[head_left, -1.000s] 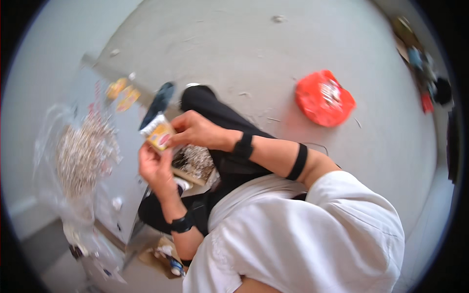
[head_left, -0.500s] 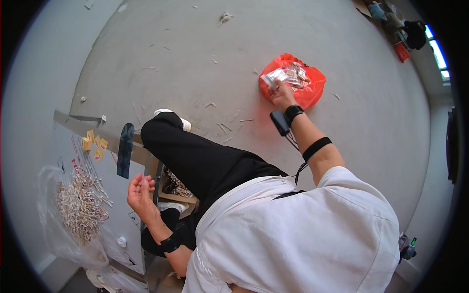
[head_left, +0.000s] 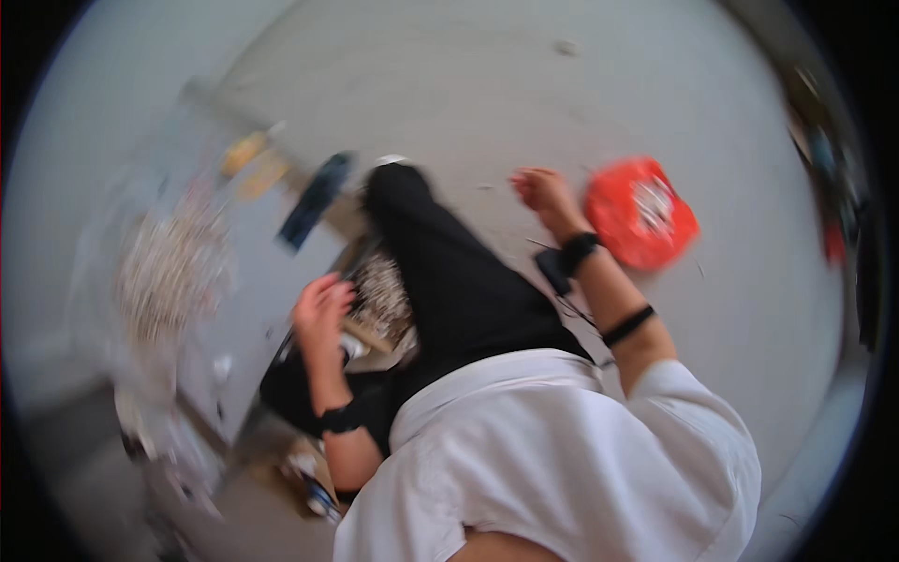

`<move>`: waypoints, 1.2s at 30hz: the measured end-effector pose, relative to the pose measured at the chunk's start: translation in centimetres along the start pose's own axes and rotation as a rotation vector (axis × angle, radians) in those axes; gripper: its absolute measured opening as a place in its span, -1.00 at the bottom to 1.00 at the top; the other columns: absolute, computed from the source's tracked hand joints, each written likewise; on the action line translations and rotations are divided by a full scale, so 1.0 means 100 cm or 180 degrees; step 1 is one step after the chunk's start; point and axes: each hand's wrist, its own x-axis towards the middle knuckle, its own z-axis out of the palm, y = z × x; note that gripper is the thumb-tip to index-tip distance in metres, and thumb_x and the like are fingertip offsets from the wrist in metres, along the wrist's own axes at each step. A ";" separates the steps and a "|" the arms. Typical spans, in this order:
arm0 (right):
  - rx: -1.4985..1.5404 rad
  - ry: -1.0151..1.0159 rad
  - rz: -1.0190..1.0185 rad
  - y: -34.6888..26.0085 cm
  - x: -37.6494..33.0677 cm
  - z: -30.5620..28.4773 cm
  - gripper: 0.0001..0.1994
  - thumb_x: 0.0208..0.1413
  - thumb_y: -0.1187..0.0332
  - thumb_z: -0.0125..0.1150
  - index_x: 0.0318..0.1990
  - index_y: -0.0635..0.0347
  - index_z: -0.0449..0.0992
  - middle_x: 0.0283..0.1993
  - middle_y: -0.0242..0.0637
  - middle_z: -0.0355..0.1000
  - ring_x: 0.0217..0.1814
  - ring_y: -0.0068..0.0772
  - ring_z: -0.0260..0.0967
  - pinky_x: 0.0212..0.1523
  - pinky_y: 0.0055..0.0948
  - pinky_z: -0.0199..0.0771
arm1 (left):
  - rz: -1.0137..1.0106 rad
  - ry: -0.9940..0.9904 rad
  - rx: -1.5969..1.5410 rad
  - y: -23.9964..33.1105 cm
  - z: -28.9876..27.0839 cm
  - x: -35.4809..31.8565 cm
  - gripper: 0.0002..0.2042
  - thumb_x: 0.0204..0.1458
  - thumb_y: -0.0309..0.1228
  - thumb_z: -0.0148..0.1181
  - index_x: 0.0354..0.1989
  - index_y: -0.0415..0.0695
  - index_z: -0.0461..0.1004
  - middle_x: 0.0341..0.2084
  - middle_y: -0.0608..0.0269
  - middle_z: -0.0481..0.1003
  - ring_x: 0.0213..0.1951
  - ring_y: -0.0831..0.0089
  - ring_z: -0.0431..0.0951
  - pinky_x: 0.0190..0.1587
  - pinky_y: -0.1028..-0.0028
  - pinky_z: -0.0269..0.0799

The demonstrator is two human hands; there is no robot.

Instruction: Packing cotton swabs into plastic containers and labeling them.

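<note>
My right hand (head_left: 549, 199) hangs over the floor just left of the red plastic bag (head_left: 622, 229), apart from it. Its fingers are loosely bent and apart, with nothing visible in them, though motion blurs them. Small clear packets (head_left: 653, 203) show in the bag's mouth. On the other side, my left hand (head_left: 321, 309) is held beside the table's edge, above a cardboard box with cotton swabs (head_left: 382, 295). Its fingers are blurred but look apart, holding nothing that I can see. A heap of cotton swabs (head_left: 173, 272) lies on the white table (head_left: 248, 323).
Yellow packs (head_left: 251, 164) and a dark blue strip (head_left: 316, 201) lie along the table's far edge. Clear plastic sheeting (head_left: 173, 450) hangs off its near end. My bent leg (head_left: 440, 253) lies between the box and the bag. Assorted items stand along the right wall.
My right hand has let go of the clear packet and moved left, away from the red bag. The whole view has swung, so the table and bag sit farther right.
</note>
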 end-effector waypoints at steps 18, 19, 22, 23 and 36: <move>-0.1915 -0.2370 0.0215 0.065 -0.069 0.287 -0.93 0.14 0.44 0.22 -0.33 0.23 0.55 -0.45 -0.38 0.52 -0.50 -0.69 0.34 -0.46 -0.68 0.29 | 0.0159 0.1801 -0.0156 -0.067 -0.112 -0.014 -0.86 0.03 -0.47 0.27 -0.27 -0.27 0.55 -0.52 0.37 0.50 -0.44 0.64 0.44 -0.32 0.57 0.39; -0.2068 -0.2414 0.0274 0.075 -0.070 0.292 -0.92 0.14 0.44 0.22 -0.31 0.26 0.54 -0.44 -0.35 0.52 -0.50 -0.68 0.35 -0.46 -0.68 0.29 | 0.0158 0.1981 -0.0316 -0.073 -0.126 -0.013 -0.87 0.04 -0.47 0.26 -0.30 -0.27 0.54 -0.53 0.38 0.49 -0.45 0.65 0.44 -0.33 0.58 0.39; -0.2446 -0.2585 0.0199 0.103 -0.069 0.300 -0.92 0.15 0.44 0.18 -0.32 0.26 0.54 -0.43 -0.40 0.52 -0.48 -0.69 0.35 -0.45 -0.67 0.28 | 0.0165 0.2585 -0.0461 -0.078 -0.167 -0.015 -0.91 0.04 -0.48 0.25 -0.37 -0.25 0.52 -0.57 0.42 0.46 -0.47 0.67 0.40 -0.35 0.59 0.36; -0.2476 -0.2644 0.0260 0.108 -0.067 0.301 -0.92 0.15 0.44 0.18 -0.32 0.26 0.54 -0.43 -0.40 0.52 -0.48 -0.69 0.35 -0.45 -0.67 0.28 | 0.0387 0.2825 -0.0334 -0.087 -0.184 -0.015 -0.91 0.04 -0.49 0.24 -0.38 -0.26 0.51 -0.58 0.43 0.43 -0.48 0.67 0.38 -0.37 0.58 0.33; -0.2665 -0.2491 0.0093 0.118 -0.060 0.305 -0.92 0.19 0.47 0.14 -0.34 0.24 0.50 -0.49 -0.41 0.47 -0.62 -0.72 0.30 -0.62 -0.70 0.19 | -0.0529 0.3015 0.2063 -0.111 -0.382 0.037 -0.78 -0.15 -0.29 0.41 -0.41 -0.16 0.59 -0.43 0.10 0.60 -0.33 0.20 0.59 -0.25 0.30 0.49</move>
